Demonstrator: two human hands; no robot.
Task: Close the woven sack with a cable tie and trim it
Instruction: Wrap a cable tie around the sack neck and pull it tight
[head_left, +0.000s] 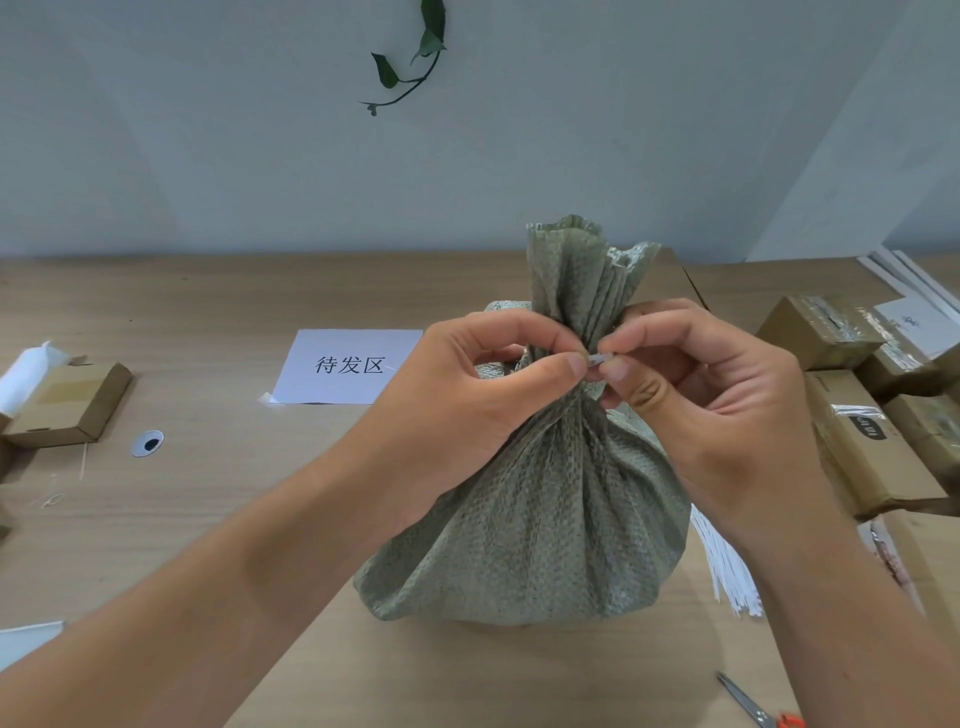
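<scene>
Both hands at neck of green sack (535, 519), mid table (208, 519). Left hand (467, 395) and right hand (711, 395) pinch clear cable tie (597, 358). Scissors (753, 706) near right. Spare ties (722, 566), boxes (857, 441) right. Paper sign (348, 364) behind, partly hidden by left hand.

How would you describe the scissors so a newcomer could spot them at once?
Start at the green woven sack on the wooden table. Look to its near right, by the picture's bottom edge: the scissors lie flat there, the only thing with metal blades and an orange handle.
</scene>
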